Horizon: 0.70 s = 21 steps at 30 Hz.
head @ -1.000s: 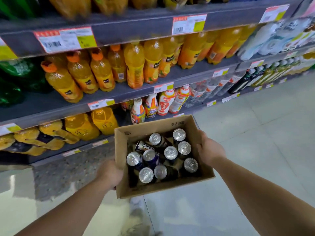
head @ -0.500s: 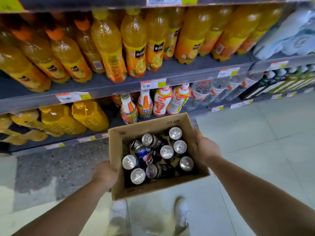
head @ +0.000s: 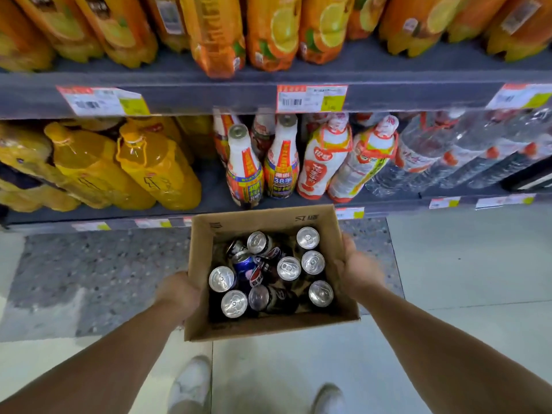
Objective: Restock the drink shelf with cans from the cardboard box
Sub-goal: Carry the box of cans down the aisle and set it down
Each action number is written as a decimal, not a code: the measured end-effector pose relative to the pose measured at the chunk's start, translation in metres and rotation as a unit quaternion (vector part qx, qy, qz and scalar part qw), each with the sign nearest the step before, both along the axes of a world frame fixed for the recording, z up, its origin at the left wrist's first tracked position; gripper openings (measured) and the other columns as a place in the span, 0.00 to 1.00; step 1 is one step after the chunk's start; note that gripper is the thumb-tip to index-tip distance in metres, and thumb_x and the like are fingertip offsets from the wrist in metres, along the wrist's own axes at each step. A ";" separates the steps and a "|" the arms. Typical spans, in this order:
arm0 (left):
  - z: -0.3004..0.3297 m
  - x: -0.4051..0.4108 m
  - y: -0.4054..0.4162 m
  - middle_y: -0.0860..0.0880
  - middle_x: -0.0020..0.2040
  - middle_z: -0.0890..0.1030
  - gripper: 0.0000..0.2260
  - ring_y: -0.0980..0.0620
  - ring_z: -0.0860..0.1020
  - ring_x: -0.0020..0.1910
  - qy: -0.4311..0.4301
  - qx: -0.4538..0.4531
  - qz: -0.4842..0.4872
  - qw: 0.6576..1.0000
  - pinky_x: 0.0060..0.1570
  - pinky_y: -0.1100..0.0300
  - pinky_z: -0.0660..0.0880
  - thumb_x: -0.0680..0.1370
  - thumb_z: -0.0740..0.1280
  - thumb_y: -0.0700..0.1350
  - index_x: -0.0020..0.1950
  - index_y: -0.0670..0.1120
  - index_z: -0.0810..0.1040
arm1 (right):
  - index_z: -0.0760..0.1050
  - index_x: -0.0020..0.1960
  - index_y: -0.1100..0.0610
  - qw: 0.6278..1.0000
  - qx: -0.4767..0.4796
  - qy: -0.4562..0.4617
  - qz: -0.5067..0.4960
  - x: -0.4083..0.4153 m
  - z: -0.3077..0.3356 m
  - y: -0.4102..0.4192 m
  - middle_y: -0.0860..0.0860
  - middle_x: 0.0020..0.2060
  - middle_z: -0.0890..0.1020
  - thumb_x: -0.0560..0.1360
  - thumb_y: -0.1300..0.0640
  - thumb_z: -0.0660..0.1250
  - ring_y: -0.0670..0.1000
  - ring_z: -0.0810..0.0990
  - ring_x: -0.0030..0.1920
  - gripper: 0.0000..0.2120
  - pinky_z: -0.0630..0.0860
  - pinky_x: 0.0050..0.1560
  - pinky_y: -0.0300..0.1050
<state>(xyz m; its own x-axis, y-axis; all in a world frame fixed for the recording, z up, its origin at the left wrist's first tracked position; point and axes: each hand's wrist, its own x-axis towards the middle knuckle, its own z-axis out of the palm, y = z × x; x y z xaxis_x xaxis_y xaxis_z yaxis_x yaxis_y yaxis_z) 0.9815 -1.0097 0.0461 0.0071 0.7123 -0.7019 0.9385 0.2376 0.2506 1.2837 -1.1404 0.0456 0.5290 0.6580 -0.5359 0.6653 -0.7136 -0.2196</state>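
Gripping the open brown cardboard box [head: 268, 328] of silver-topped cans [head: 289, 268], both hands' fingers stay hidden underneath.

Cardboard box [head: 268, 327] carried lower, nearer bottom shelf [head: 209, 201].

Two grey shelf boards [head: 373, 97] ran across the view, each with paper price tags [head: 312, 98] stuck along the front edge. On the upper board stood a row of orange drink bottles [head: 218, 34], packed close together. On the lower shelf [head: 215, 201], yellow juice jugs [head: 155, 165] filled the left part, white bottles with red and orange labels [head: 280, 165] stood in the middle, and clear water bottles [head: 424, 156] lined the right part. Below the shelving, the floor was dark speckled stone [head: 98, 273] close to the base and pale tile [head: 466, 255] farther out. Two light shoes [head: 191, 383] stood on the tile.
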 end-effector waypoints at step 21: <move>-0.063 0.017 0.001 0.38 0.53 0.79 0.14 0.43 0.73 0.43 0.012 -0.009 0.016 1.000 0.43 0.54 0.69 0.77 0.66 0.45 0.59 0.40 0.73 | 0.46 0.77 0.44 0.998 -0.050 0.009 -0.037 0.003 -0.084 0.023 0.57 0.56 0.82 0.78 0.60 0.57 0.60 0.81 0.53 0.33 0.78 0.55 0.57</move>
<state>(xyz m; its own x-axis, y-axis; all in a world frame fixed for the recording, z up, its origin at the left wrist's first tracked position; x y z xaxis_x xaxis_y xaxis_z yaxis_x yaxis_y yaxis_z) 0.9988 -1.0084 -0.0171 -0.0323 0.6990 -0.7144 0.9360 0.2717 0.2236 1.2872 -1.1176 -0.0387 0.5644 0.5595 -0.6069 0.6063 -0.7800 -0.1552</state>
